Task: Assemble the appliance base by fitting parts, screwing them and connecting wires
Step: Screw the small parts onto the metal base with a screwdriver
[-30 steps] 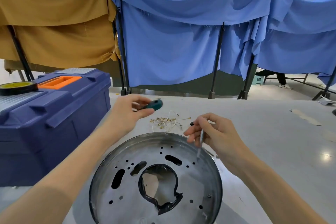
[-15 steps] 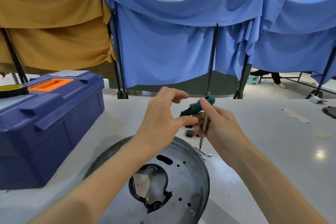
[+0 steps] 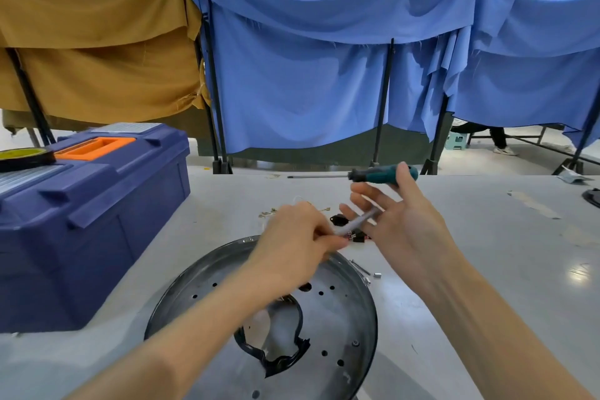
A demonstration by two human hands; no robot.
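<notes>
Here the round metal base [image 3: 341,318] lies flat on the table [image 3: 487,253] just below both hands, its holes and jagged centre opening facing up. The left hand [image 3: 292,237], above the far rim, is clenched round one end of a thin grey rod [image 3: 360,220]. The right hand [image 3: 406,227] pinches a teal-and-black screwdriver [image 3: 380,175] under its thumb, shaft pointing left. Small black parts [image 3: 336,219] sit between the hands. A blue toolbox [image 3: 97,221] stands left of the left arm.
</notes>
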